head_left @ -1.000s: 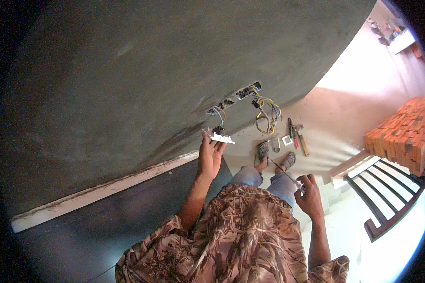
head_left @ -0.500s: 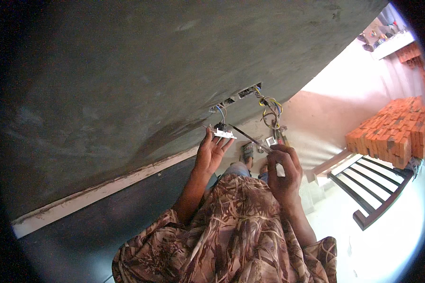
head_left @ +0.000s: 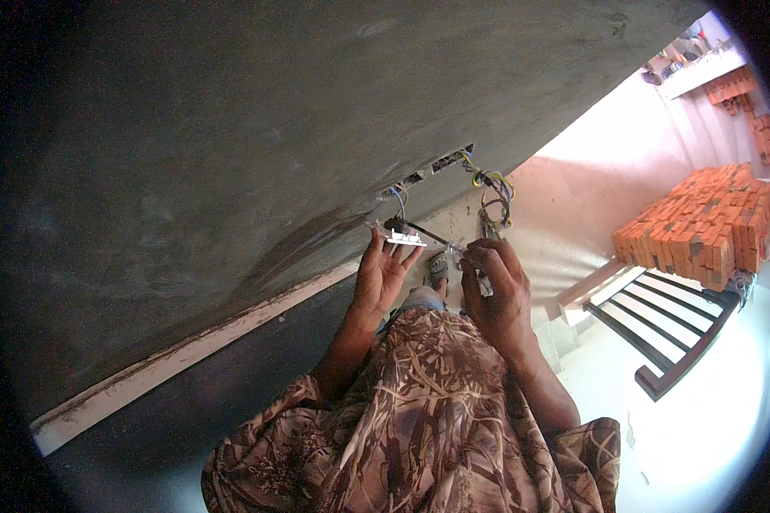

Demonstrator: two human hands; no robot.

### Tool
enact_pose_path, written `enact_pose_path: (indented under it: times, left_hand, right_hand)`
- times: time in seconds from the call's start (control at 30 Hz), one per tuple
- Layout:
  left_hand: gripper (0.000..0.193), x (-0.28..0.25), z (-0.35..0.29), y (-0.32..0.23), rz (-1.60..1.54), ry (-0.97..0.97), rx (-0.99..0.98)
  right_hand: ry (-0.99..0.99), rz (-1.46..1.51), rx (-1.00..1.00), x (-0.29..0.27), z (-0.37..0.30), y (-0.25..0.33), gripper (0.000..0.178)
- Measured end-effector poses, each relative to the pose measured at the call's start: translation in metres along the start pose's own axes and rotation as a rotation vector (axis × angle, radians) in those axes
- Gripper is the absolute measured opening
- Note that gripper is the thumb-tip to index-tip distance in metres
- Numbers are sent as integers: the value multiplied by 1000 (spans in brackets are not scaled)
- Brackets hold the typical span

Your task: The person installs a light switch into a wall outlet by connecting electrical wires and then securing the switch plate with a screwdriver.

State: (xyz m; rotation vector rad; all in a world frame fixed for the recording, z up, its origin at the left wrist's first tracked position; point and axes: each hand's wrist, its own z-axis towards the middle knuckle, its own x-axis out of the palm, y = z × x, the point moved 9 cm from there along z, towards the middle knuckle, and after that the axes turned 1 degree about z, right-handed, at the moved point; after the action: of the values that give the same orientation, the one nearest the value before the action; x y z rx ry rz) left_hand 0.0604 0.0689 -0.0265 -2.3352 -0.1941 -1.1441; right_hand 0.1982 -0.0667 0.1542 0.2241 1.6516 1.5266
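My left hand (head_left: 383,278) is closed around the edges of a white socket plate (head_left: 405,240), holding it out from the grey wall. On the plate's wall side sits a dark body (head_left: 395,225), joined by thin wires (head_left: 401,203) to an opening in the wall. Between the fingers of my right hand (head_left: 498,291) is a screwdriver (head_left: 432,234) with a dark shaft and a clear handle. Its tip reaches the dark body; whether it sits in a screw is too small to tell.
Wall boxes (head_left: 452,159) are set into the grey wall (head_left: 231,128). A bundle of loose wires (head_left: 493,192) hangs from one. Stacked orange bricks (head_left: 693,227) stand at the right, behind a dark slatted railing (head_left: 659,321). A pale ledge (head_left: 205,346) runs along the wall's base.
My right hand has moved left with the screwdriver, bringing its tip to the back of the socket plate. My left hand keeps the plate in nearly the same place.
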Motion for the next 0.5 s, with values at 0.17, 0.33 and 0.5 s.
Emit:
enact_pose_path:
  times: [0.17,0.33,0.5]
  left_hand:
    - [32,-5,2,0,17,23,45]
    - [34,-9,4,1,0,6,63]
    - [37,-6,1,-1,6,-24,75]
  right_hand:
    - [26,-31,26,7,4,1,21]
    - [37,-60,56,10,9,-1,21]
    - [22,-34,-7,7,12,3,22]
